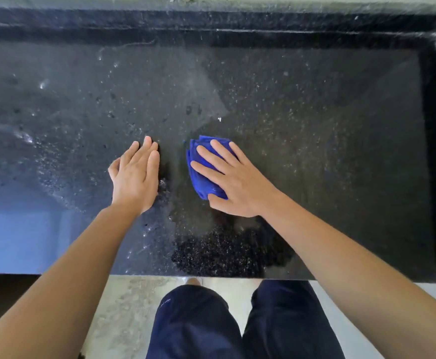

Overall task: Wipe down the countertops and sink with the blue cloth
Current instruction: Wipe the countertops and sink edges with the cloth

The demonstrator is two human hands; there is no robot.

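Your right hand (233,177) presses the cloth (202,183) flat-fingered onto the wet counter (315,120). Your left hand (134,174) rests flat, released, beside it.

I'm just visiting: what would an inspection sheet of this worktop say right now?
Surface: dark speckled countertop, droplets and smears on its left part.
Job's things: blue cloth, bunched, lying on the countertop; no sink in view.
Clutter: nothing seen.
Hands: right hand presses the cloth with straight fingers; left hand lies flat beside it, apart.
Cables: nothing seen.
Surroundings: raised rim at back and right; pale floor, dark trousers below.
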